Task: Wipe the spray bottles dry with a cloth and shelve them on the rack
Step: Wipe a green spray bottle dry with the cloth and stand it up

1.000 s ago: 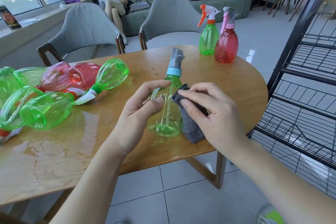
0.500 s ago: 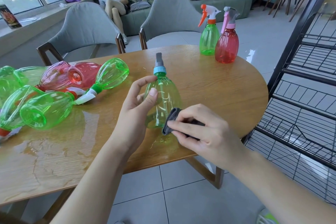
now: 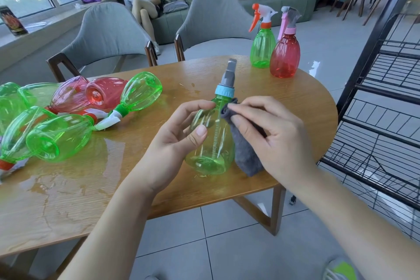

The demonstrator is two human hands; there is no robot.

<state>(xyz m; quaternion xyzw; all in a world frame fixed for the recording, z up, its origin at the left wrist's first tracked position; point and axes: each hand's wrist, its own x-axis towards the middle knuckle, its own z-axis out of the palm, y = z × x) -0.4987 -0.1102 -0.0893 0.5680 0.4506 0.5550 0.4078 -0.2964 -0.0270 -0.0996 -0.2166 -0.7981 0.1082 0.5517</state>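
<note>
Left hand curls round the green spray bottle, thumb on its near face, fingers behind the shoulder — it's held above the table's near edge. Looks empty, thin and wet, so light but likely slippery; the waist under that thumb seems the safest hold. Long axis near upright, grey nozzle up and tilted away. Right of the grip, the right hand pinches the grey cloth against the bottle's side.
</note>
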